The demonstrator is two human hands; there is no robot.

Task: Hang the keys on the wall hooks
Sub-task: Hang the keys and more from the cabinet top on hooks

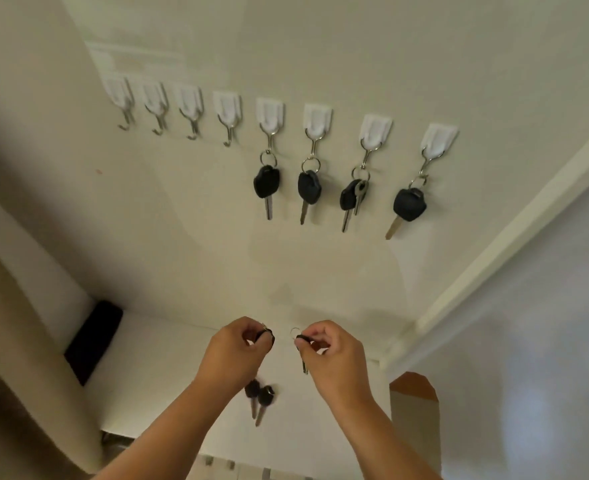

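A row of several white wall hooks runs across the wall. The rightmost ones each carry a black-headed key, such as the key (266, 187) on the hook (269, 116). The bare hooks start on the left with the hook (227, 111). Below, over a white shelf (154, 368), my left hand (232, 355) pinches a black key (266, 336). My right hand (333, 358) pinches another black key (301, 341) with its ring up and its blade hanging down. Two more keys (259, 398) lie on the shelf between my forearms.
A black flat object (94, 341) leans at the shelf's left end against a beige side wall. A white door frame (494, 265) runs diagonally at the right. A brown cardboard piece (414, 410) stands below it.
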